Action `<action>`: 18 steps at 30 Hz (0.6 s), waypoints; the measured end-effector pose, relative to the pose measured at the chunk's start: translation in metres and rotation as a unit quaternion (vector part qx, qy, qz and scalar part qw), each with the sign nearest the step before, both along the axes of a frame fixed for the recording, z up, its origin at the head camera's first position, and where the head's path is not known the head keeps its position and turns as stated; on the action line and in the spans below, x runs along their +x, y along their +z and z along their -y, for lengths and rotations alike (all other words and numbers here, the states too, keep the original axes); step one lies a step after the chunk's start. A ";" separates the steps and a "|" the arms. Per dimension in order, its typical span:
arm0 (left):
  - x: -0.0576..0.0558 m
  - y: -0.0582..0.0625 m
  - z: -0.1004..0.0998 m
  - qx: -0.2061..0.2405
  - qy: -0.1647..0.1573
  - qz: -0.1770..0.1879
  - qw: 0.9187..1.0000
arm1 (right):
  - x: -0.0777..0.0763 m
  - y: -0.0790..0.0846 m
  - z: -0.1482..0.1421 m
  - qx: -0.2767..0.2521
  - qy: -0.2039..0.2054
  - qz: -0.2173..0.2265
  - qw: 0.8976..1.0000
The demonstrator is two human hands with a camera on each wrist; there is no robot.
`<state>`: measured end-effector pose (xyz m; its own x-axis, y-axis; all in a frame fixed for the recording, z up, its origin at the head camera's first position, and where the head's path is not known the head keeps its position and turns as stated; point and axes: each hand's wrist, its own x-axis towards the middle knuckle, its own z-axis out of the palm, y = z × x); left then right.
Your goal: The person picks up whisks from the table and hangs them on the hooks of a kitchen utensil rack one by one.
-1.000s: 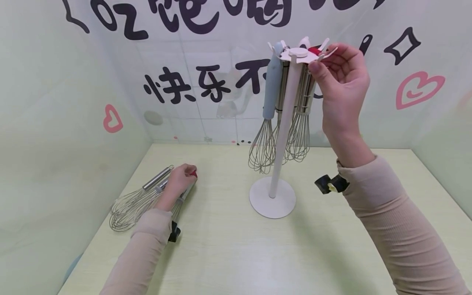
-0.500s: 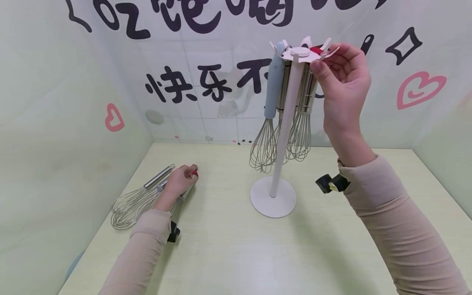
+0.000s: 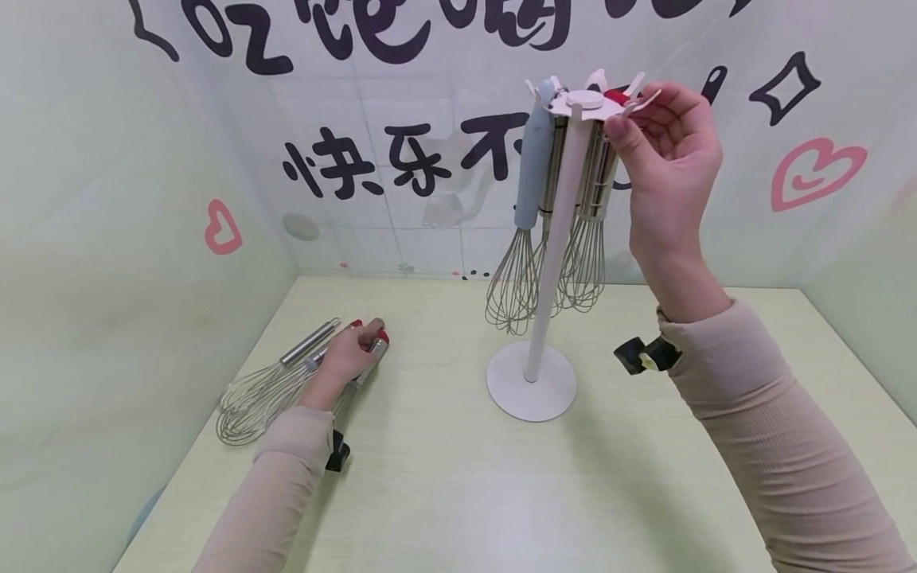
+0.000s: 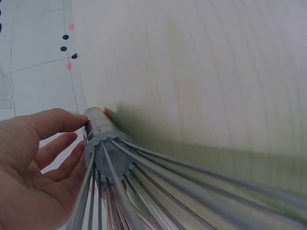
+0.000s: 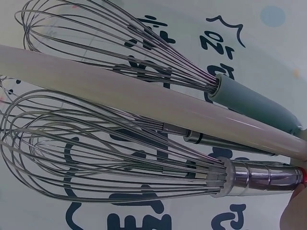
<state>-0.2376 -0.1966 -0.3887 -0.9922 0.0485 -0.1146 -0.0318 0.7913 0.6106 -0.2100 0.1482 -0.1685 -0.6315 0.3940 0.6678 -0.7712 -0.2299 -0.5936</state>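
My left hand (image 3: pixel 345 356) grips the metal handle of a red-ended whisk (image 3: pixel 376 350) lying at the left of the table. In the left wrist view, fingertips touch that handle just past its grey collar (image 4: pixel 111 158). My right hand (image 3: pixel 669 163) is raised, with thumb and fingers pinching a hook at the right edge of a white rotating whisk stand (image 3: pixel 587 111). From it hang a blue-handled whisk (image 3: pixel 530 171) and several metal ones. Closest to the right hand is a steel-handled whisk with a red end (image 5: pixel 266 177); the thumb (image 5: pixel 295 211) shows beside it.
More metal whisks (image 3: pixel 247 414) lie side by side left of my left hand, near the wall. The stand's round white base (image 3: pixel 530 402) rests mid-table, under a slim pole (image 3: pixel 555 255). A printed backdrop (image 3: pixel 430 231) rises behind the table.
My left hand has shifted slightly and the red-ended whisk's end has moved a little to the right, with another red end now showing behind the fingers. The right hand holds its place.
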 end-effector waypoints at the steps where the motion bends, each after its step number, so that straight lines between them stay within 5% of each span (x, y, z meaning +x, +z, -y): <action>1: 0.000 -0.001 0.000 0.000 -0.003 0.000 1.000 | 0.000 0.000 0.000 0.001 -0.001 0.000 1.000; 18: -0.001 -0.007 -0.001 -0.037 -0.005 0.008 0.999 | 0.001 0.001 0.000 -0.006 0.003 0.009 1.000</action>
<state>-0.2385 -0.1953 -0.3957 -0.9897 0.0496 -0.1343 -0.0327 0.8349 0.5494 -0.2094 0.1479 -0.1680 -0.6454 0.3987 0.6516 -0.7593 -0.2410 -0.6045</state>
